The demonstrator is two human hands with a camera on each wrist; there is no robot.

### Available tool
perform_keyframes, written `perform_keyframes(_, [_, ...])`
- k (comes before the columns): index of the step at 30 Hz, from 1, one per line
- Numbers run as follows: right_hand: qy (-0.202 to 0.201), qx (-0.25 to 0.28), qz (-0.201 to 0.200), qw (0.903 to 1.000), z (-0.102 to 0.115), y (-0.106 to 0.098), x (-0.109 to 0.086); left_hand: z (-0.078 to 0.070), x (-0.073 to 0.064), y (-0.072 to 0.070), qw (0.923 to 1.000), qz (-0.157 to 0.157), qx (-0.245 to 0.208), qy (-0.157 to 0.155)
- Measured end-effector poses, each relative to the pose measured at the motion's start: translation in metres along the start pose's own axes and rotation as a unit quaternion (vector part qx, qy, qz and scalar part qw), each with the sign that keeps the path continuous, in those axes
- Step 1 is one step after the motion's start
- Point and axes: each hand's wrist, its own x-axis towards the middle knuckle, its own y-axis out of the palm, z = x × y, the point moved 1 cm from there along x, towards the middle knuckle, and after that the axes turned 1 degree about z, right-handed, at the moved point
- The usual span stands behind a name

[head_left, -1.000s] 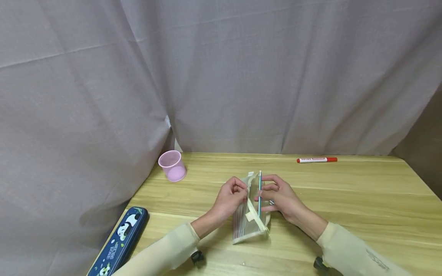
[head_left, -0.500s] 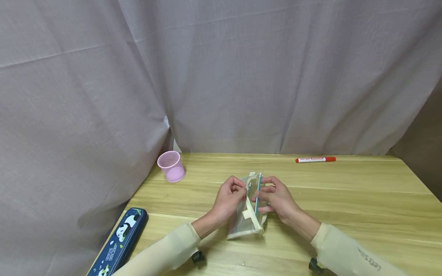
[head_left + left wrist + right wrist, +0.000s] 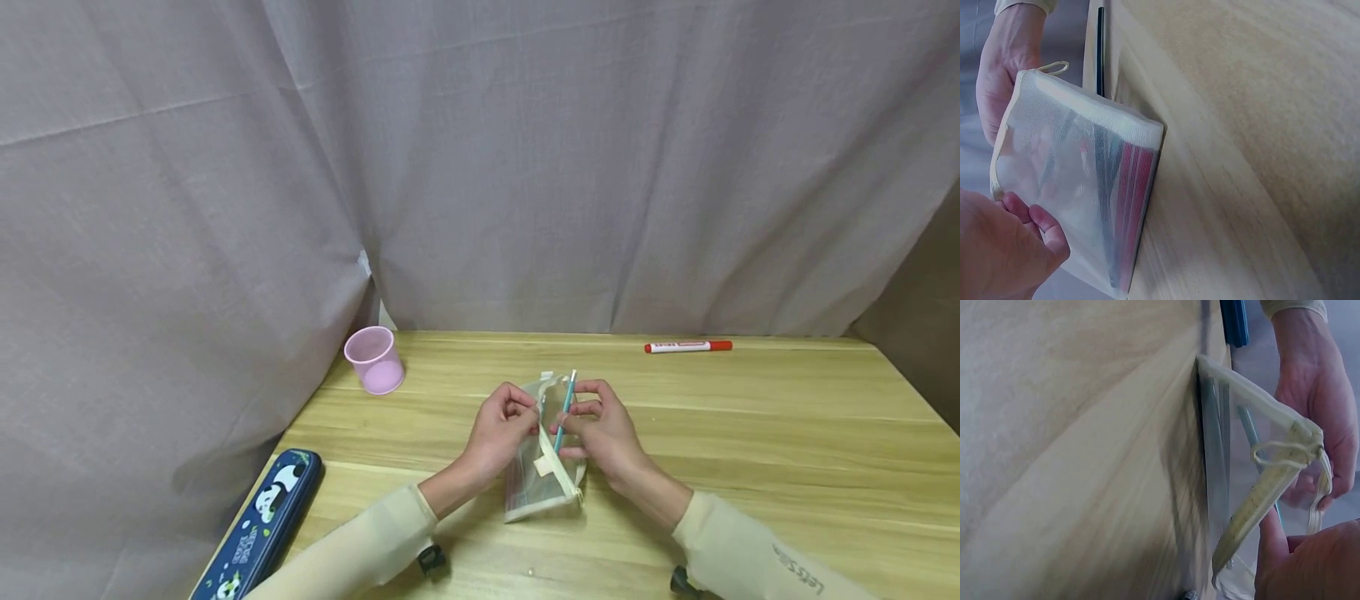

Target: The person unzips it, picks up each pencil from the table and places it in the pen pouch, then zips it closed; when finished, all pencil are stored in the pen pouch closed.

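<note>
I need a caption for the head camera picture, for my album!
Left grip pinches an open pouch; right grip holds a pencil at its opening.

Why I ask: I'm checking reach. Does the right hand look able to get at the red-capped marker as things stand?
Probably not straight away: the right hand holds a teal pencil at the open pouch. Once freed, though, nothing visible stands between it and the red-capped marker on the table.

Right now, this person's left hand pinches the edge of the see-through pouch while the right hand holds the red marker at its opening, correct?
No: the right hand holds a teal pencil at the opening of the pouch, not the red marker. The head view shows the marker lying apart on the table. The left hand does pinch the pouch's edge.
</note>
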Motion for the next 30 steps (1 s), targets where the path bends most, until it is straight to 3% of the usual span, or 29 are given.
perform_keyframes(10, [0.021,-0.033,0.014,0.9992,-0.004,0.004,-0.001,0.001,0.001,-0.001,1.0,0.0,-0.007,0.002])
perform_keyframes(21, [0.011,-0.098,0.03,0.9947,-0.007,0.006,0.003,0.004,0.001,0.0,0.9996,0.024,-0.016,-0.004])
perform_keyframes(30, [-0.012,-0.188,0.036,0.9815,-0.009,0.007,0.01,0.004,0.0,-0.003,0.9993,0.036,0.0,0.005])
